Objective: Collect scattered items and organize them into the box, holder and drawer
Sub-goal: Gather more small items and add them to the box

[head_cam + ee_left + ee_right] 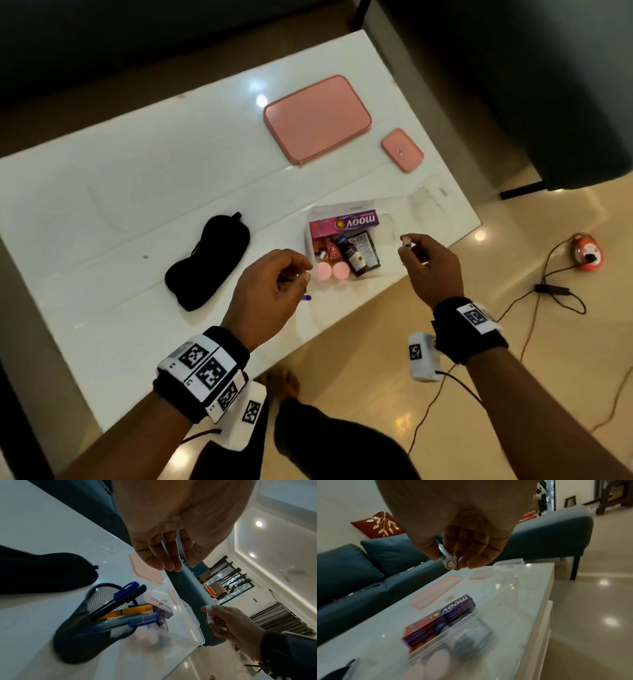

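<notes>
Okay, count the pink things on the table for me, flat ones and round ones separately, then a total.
Flat: 2, the large pink rectangle and the small pink rectangle.
Round: 2, the pink caps inside the clear box.
Total: 4.

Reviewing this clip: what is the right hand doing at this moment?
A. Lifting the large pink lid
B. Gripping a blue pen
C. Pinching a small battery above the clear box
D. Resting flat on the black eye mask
C: the right hand pinches a small cylindrical battery in its fingertips, above the clear box.
</notes>
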The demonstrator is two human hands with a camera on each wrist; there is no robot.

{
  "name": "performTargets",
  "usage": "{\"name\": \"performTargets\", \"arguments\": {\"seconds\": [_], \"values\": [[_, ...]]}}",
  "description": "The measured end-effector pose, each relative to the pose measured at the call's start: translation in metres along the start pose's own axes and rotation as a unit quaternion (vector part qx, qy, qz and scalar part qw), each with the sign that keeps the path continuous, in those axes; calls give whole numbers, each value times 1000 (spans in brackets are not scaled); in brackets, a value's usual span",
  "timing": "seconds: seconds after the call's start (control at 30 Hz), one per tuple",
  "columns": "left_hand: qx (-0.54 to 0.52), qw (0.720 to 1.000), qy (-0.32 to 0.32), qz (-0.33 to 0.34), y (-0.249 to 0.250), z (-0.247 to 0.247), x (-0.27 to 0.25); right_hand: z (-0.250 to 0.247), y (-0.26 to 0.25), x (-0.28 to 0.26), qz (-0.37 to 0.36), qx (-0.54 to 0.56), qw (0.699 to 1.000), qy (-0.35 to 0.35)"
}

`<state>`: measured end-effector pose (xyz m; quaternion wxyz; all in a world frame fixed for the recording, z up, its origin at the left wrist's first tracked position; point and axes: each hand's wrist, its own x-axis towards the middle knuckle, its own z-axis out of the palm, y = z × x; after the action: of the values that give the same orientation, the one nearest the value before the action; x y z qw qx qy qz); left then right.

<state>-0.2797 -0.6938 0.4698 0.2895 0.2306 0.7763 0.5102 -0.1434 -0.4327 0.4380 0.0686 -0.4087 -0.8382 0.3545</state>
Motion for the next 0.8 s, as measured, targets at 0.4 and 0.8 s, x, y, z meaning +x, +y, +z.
{"name": "performTargets", "arguments": {"seconds": [0.4, 0.8], "values": [[360, 921, -147, 36, 44, 145, 117, -65, 103, 168, -57, -190, 976, -86], [536, 825, -170, -49, 41, 258, 168, -72, 156, 233, -306, -261, 869, -290]]}}
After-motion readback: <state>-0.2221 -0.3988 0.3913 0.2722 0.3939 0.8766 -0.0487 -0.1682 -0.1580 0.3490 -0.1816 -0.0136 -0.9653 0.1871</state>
